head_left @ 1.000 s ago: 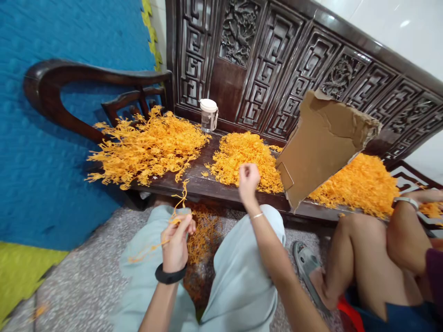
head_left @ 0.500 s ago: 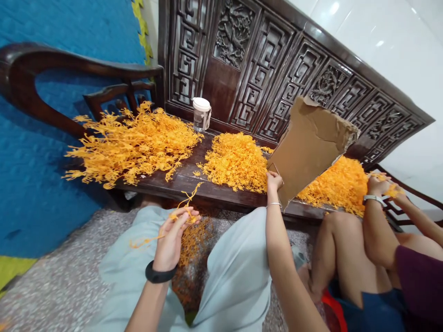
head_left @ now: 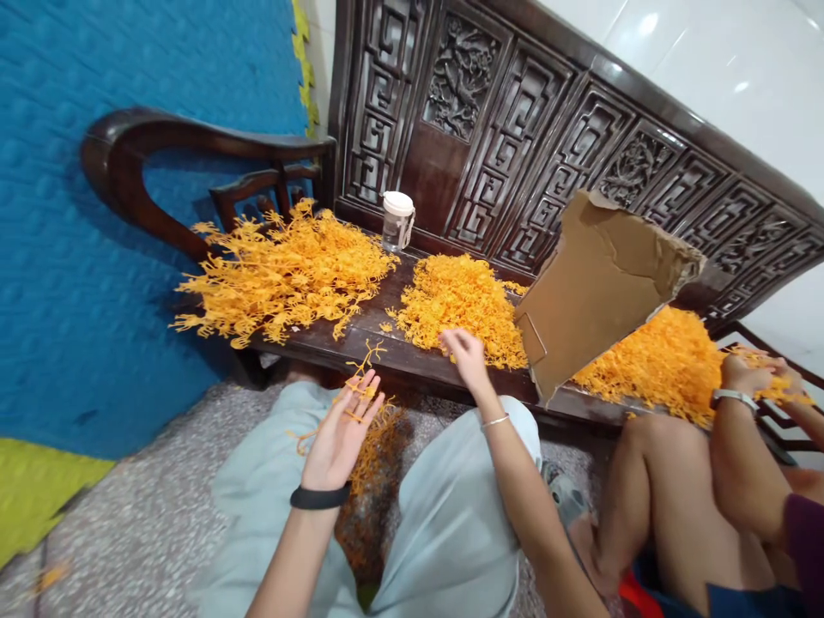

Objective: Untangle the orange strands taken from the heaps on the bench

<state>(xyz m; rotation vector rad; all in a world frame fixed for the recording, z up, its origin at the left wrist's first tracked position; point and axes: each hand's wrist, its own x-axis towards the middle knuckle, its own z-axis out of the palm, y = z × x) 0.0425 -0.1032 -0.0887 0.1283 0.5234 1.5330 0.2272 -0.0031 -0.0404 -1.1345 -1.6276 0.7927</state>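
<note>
My left hand [head_left: 341,429] is palm up above my lap, fingers loosely bent. Across its fingers lie thin, branching orange plastic pieces [head_left: 368,359], some of them dangling over the side. My right hand [head_left: 464,354] is at the front of the middle orange pile [head_left: 451,296]. Its fingers are curled towards the thumb, and whatever they may hold cannot be made out. A larger heap of longer branching orange pieces [head_left: 289,275] lies at the left end of the dark wooden bench [head_left: 366,330].
A cardboard sheet [head_left: 598,292] stands tilted between the middle pile and the right orange pile [head_left: 663,360]. A white-lidded cup [head_left: 397,221] stands by the carved backrest [head_left: 438,163]. At right, another person's hands [head_left: 750,378] hold orange pieces. More orange pieces [head_left: 377,455] lie below, between my knees.
My right hand has moved left, away from the cardboard's lower edge to the front of the middle pile. My left hand has opened a little under the orange pieces. The view has shifted left.
</note>
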